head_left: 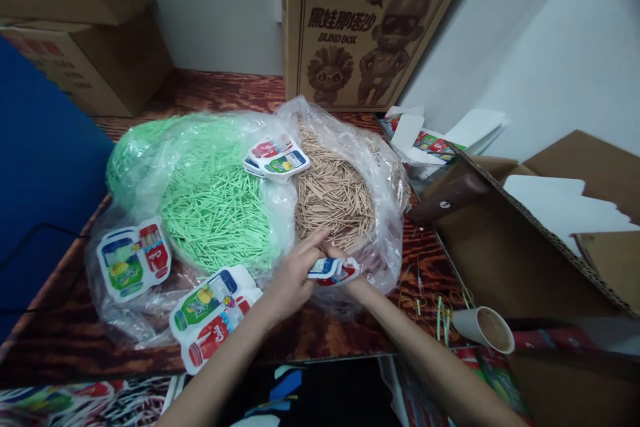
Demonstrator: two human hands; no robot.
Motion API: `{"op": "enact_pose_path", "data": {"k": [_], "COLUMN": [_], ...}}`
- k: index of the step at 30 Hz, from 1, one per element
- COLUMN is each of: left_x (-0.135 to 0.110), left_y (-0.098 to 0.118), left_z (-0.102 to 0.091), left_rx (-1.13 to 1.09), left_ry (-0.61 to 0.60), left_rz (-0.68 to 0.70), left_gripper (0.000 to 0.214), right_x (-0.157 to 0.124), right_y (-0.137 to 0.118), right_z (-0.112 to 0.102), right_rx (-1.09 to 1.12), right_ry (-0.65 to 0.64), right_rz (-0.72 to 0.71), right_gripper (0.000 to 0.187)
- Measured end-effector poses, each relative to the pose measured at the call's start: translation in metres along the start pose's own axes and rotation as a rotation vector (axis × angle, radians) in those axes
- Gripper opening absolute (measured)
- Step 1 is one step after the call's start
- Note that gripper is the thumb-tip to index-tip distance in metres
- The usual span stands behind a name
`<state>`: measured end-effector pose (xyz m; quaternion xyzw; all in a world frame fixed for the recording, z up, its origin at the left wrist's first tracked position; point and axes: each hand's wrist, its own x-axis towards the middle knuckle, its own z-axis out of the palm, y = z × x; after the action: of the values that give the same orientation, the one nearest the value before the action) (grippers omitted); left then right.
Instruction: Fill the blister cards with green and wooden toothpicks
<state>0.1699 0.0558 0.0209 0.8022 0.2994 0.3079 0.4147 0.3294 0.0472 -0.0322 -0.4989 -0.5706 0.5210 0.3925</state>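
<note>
Both hands together from where I sit, meeting at the near edge of the opened plastic bag (pixel 391 230) of brown sticks (pixel 333 203). Left hand (pixel 293 280) is closed on one end of the drink-printed card packet (pixel 332 269), fingers pointing out over the sticks. Right hand (pixel 353 285) sits at the packet's other end, mostly hidden behind it; I can't tell if it grips or just braces.

For handling, I'd pinch the packet by its edges and go light, since thin card probably creases easily. Left as the steady clamp, right for the fine work. I'd stay over the bag mouth so any stray stick drops back in, and tip the printed face up a bit: at this angle I can't check it.

Packet itself: foreshortened, white-edged, blue-and-white toward the left hand, red toward the right. Can't see if anything's inside. Flatter reference just left of the left hand: a Sprite-and-Cola card (pixel 214 317), die-cut outline, green and red bottles. Green sticks (pixel 215 220) lie beyond it, ahead-left of the hands.
</note>
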Motion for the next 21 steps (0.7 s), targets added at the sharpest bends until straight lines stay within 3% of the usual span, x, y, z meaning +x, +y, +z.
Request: {"op": "enact_pose_path", "data": {"k": [3,5,8,11,14,17,21], "left_x": [0.001,-0.002,-0.01,-0.02,-0.03,-0.038,-0.045], "left_y": [-0.005,-0.009,-0.014,-0.02,-0.024,-0.026,-0.025], "left_z": [0.007,0.006,-0.001,-0.009,-0.012,-0.01,-0.007], "left_rx": [-0.039,-0.125,-0.369,-0.664,-0.844,-0.943,-1.028], "left_ry": [-0.043,0.035,0.28,0.581,0.778,0.861,0.863], "left_rz": [-0.022,-0.088,-0.296,-0.511,-0.615,-0.687,-0.748], "left_gripper": [0.031,0.02,0.011,0.02,0.027,0.032,0.036], "right_x": [-0.003,-0.007,-0.012,-0.014,-0.015,-0.016,-0.017], "right_y": [0.002,-0.003,-0.01,-0.006,0.007,0.016,0.019], "right_z": [0.004,0.001,-0.006,-0.007,-0.003,0.0,0.001], "right_rx": [-0.014,-0.017,-0.032,-0.04,-0.05,-0.057,-0.087], "right_ry": [0.001,0.018,0.127,0.258,0.296,0.309,0.292], "right_rz": [-0.017,-0.025,-0.052,-0.038,-0.007,-0.027,-0.058], "right_gripper": [0.009,0.01,0.01,0.011,0.012,0.013,0.015]}}
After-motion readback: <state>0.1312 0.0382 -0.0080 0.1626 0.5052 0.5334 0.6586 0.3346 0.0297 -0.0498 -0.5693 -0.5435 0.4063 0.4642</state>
